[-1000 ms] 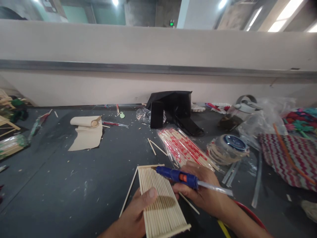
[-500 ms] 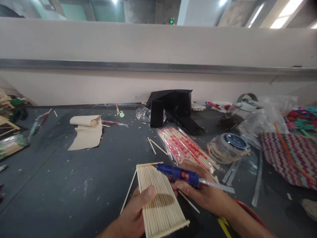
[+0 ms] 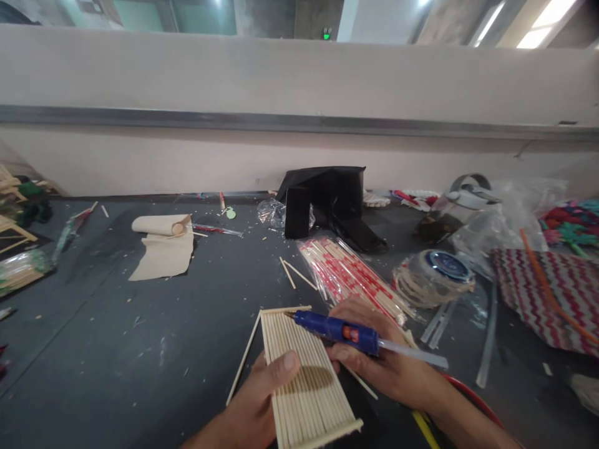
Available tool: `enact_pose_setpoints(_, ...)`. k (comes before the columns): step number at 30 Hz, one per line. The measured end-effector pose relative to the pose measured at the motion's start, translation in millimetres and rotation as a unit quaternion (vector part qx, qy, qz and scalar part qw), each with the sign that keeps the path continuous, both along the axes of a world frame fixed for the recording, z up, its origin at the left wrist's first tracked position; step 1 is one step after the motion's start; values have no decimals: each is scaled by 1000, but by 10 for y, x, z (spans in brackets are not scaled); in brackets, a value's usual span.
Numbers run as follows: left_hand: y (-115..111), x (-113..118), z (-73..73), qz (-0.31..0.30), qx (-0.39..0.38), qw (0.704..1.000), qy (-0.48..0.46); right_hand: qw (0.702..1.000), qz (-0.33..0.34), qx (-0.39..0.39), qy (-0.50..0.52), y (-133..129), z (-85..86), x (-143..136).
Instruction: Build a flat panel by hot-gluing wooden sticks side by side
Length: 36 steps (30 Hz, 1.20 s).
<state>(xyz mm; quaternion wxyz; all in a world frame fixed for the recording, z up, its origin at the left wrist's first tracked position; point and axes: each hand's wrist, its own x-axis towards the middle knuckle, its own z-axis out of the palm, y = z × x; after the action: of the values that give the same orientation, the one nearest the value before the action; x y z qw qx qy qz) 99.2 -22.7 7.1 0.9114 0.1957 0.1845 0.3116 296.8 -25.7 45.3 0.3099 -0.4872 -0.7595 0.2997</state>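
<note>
A flat panel of thin wooden sticks (image 3: 309, 386), laid side by side with a crosspiece at each end, is tilted in front of me. My left hand (image 3: 266, 390) grips its left edge, thumb on top. In my right hand (image 3: 374, 355) is a blue hot glue gun (image 3: 337, 330), with a clear glue stick (image 3: 414, 354) out of its back. The gun's nozzle points left, at the panel's far end near the crosspiece; whether it touches cannot be made out. Loose sticks lie on both sides of the panel, one stick (image 3: 243, 358) to its left.
Packaged chopsticks (image 3: 350, 277) lie beyond my right hand, beside a lidded plastic jar (image 3: 433, 277). A black phone-like block (image 3: 297, 213) stands before a black bag (image 3: 327, 187). Brown paper (image 3: 163, 255) lies left; a zigzag-patterned cloth (image 3: 543, 299) lies right.
The glue gun's nozzle has shifted slightly left and down along the panel's far end. The panel has moved slightly right in view. Both hands keep their holds.
</note>
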Motion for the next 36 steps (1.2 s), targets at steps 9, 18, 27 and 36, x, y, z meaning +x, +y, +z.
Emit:
enact_pose_setpoints(9,-4,-3,-44,-7,-8,1000,10,1000,-3,7,-8,-3,-35,-3)
enact_pose_setpoints(18,-10,-4,-33,-4,-5,1000,13,999,-6,29,-38,2,-54,-2)
enact_pose_setpoints(27,-9,-7,-37,-4,-11,1000,26,997,-16,25,-71,1,-32,2)
enact_pose_setpoints(36,11,35,39,-4,17,1000,4,994,-25,44,-101,9,-36,-4)
